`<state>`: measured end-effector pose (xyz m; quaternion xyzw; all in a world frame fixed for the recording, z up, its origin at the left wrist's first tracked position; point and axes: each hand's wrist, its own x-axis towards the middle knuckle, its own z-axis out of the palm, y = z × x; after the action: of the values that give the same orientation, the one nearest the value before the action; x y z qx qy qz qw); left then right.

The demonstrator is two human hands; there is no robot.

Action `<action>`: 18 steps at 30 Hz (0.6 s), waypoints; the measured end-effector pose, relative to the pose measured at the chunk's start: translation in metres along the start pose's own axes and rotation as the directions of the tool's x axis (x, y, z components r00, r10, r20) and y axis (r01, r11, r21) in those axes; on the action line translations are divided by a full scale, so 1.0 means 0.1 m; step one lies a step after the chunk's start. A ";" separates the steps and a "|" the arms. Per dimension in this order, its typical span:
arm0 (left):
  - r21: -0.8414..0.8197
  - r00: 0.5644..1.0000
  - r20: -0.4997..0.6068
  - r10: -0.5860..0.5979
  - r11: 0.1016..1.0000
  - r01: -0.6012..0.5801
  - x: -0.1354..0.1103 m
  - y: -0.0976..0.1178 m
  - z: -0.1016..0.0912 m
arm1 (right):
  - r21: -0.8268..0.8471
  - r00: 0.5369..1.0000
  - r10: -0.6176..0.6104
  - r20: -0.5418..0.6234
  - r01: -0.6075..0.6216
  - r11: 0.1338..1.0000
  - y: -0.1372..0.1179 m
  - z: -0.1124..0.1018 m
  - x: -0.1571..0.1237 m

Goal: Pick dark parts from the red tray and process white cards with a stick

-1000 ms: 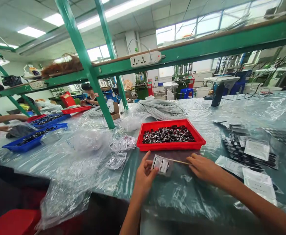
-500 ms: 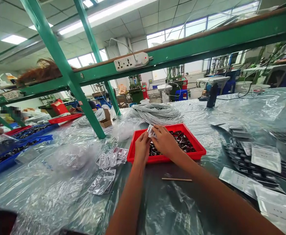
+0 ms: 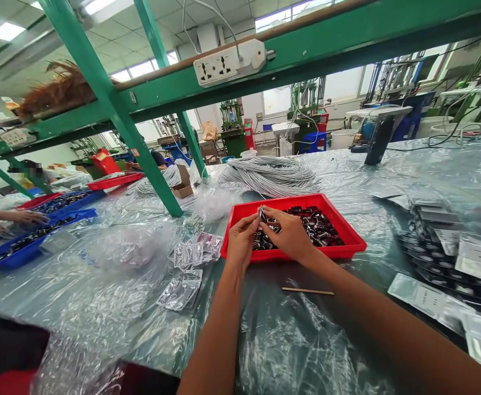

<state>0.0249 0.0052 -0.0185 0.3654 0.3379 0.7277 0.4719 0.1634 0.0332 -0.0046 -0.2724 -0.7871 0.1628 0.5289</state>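
**Grip: both hands pinched on one small piece over the red tray**

Left hand (image 3: 242, 238): thumb and fingertips closed together on a small piece (image 3: 261, 213), held up just above the tray contents. Right hand (image 3: 287, 233): fingers curled, tips closed on the same piece from the other side. The two hands touch at the fingertips. Piece is too small to tell what it is, shiny with dark bits.

Position: piece sits over the left half of the red tray (image 3: 353, 241), above the heap of dark parts (image 3: 323, 227). Right palm covers the tray's middle, left wrist crosses the near rim. Tray lies flat on the tabletop (image 3: 298, 334), which is under a wrinkled plastic sheet (image 3: 100, 285).

Around it:
- wooden stick (image 3: 307, 291) lies flat on the sheet, just nearer than the tray, apart from both hands
- clear packets (image 3: 195, 253) in a loose pile just left of the tray, a few more nearer
- cable coils (image 3: 269, 175) right behind the tray, a cardboard box (image 3: 183, 189) to their left
- labelled packets (image 3: 450, 258) stacked at the right, well apart from the tray
- blue tray (image 3: 26, 247) far left, co-worker's hand (image 3: 26, 218) at its far edge
- power strip (image 3: 228, 63) fixed to the green beam (image 3: 326, 49) overhead
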 end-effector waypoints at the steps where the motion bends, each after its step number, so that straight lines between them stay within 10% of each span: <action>1: 0.042 1.000 -0.019 0.018 0.999 -0.017 0.00 0.01 0.00 | -0.027 0.999 0.043 -0.006 -0.043 0.999 -0.01 -0.03 0.02; 6: 0.008 0.978 -0.209 0.030 1.000 -0.029 0.04 0.04 -0.04 | -0.263 0.962 0.274 -0.011 -0.267 0.927 -0.02 -0.22 0.13; 11: -0.114 0.976 -0.204 -0.070 0.992 0.047 0.05 0.04 0.02 | -0.388 0.996 -0.021 0.089 0.054 0.920 -0.09 -0.19 0.09; 18: -0.107 0.990 -0.020 -0.138 0.985 0.135 -0.03 0.10 0.07 | -0.398 0.959 -0.139 0.247 0.232 0.887 -0.07 -0.09 0.00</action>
<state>0.0274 0.0000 -0.0070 0.3057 0.3296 0.7154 0.5348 0.1698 0.0280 0.0027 -0.2848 -0.8779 -0.0354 0.3834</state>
